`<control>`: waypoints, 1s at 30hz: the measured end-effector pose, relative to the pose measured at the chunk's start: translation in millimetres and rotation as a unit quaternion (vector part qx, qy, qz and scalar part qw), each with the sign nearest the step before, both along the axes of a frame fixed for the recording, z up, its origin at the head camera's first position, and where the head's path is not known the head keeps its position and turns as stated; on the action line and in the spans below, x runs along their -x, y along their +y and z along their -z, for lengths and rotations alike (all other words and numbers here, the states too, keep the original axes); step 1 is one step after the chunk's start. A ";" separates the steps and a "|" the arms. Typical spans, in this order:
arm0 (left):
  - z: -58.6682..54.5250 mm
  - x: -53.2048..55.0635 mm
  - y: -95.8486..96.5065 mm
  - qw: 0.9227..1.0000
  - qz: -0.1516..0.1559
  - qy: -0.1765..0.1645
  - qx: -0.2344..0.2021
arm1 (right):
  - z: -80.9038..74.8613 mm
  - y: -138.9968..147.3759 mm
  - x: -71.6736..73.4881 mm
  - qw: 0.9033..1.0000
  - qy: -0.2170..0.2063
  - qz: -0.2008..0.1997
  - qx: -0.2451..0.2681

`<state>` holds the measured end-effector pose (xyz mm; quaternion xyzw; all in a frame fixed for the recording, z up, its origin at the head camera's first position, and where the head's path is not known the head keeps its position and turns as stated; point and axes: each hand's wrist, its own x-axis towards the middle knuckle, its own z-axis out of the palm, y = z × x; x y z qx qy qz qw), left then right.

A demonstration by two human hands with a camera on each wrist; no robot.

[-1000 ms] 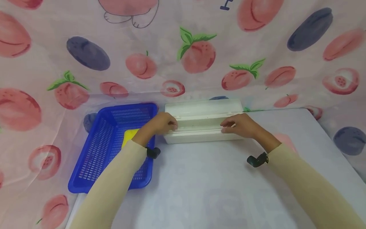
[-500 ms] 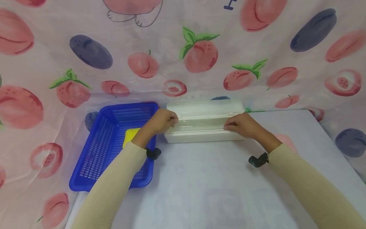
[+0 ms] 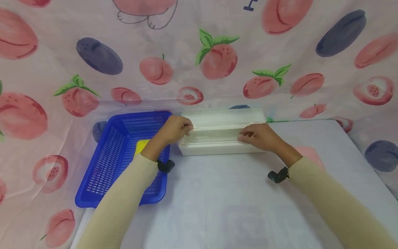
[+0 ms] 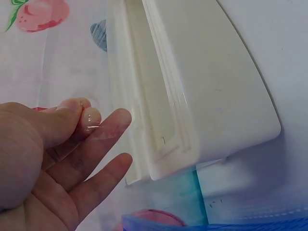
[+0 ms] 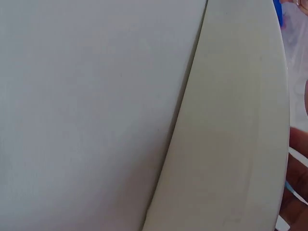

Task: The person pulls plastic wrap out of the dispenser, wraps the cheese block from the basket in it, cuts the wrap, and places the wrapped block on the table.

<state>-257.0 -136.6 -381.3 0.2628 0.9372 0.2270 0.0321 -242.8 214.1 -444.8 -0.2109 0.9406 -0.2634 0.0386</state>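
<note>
A long white box lies lengthwise at the back of the table, its clear lid tipped back against the patterned cloth. My left hand is over the box's left end. In the left wrist view its thumb and forefinger pinch clear plastic film, which lies glossy over the other fingers. My right hand is over the right part of the opening, thumb and fingertips close together near the front rim; I cannot tell whether they pinch film. In the right wrist view, the white box hides most of that hand.
Left of the box stands a blue perforated basket with a yellow item inside, partly behind my left arm. A pink flat thing lies past my right forearm. Fruit-printed cloth hangs right behind the box.
The right hand went slightly right, then came back left along the box opening. My left hand has risen a little toward the lid hinge. Box and basket stay put.
</note>
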 end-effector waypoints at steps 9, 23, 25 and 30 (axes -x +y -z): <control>0.7 2.6 -2.3 1.000 -0.015 0.003 -0.017 | 6.6 -25.8 1.1 0.999 0.031 0.023 -0.010; 3.6 4.8 -0.2 0.998 -0.042 -0.024 -0.038 | 5.8 -26.9 -0.9 0.993 0.090 0.025 -0.070; 4.7 5.8 0.7 0.998 -0.043 -0.019 -0.043 | 5.1 -36.3 -0.5 0.993 0.088 0.036 -0.072; 4.9 6.7 3.3 0.997 -0.051 -0.011 -0.054 | 5.1 -50.0 5.3 0.984 0.126 0.039 -0.117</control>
